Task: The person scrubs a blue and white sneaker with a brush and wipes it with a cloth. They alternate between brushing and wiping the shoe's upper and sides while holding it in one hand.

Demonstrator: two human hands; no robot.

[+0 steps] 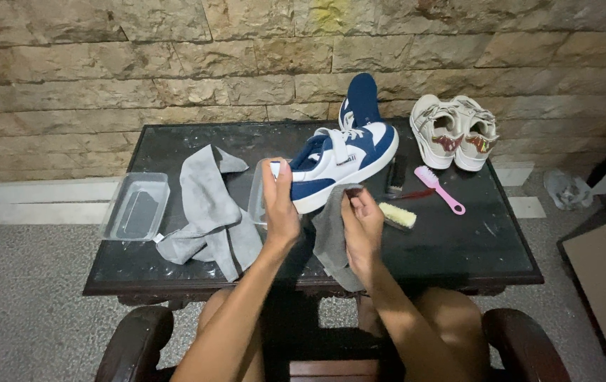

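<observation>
The person is sitting in a dark wooden chair (133, 339) with both forearms reaching forward over the near edge of a low black table (472, 247). The right hand (361, 230) is clenching a grey cloth (330, 240), which is hanging down from the fingers toward the table edge. The left hand (279, 205) is gripping a blue and white sneaker (338, 166) at its heel end, thumb pointing up, and is holding it tilted with the toe pointing away to the right. A clear plastic tub (256, 201) is showing just behind the left hand, mostly hidden by it.

To the left, a second grey cloth (207, 212) is lying crumpled on the table, and beyond it near the left edge a clear plastic tray (135, 206) is sitting apart from everything else. Just right of the right hand, a pale bristle brush (397, 215) is lying on the table, and a pink brush (439, 188) is lying a little farther back beside it.

Farther away, the 2nd blue and white sneaker (361, 102) is standing upright against the stone wall (175, 64), and a pair of cream sneakers (454, 131) is resting at the far right corner of the table
</observation>
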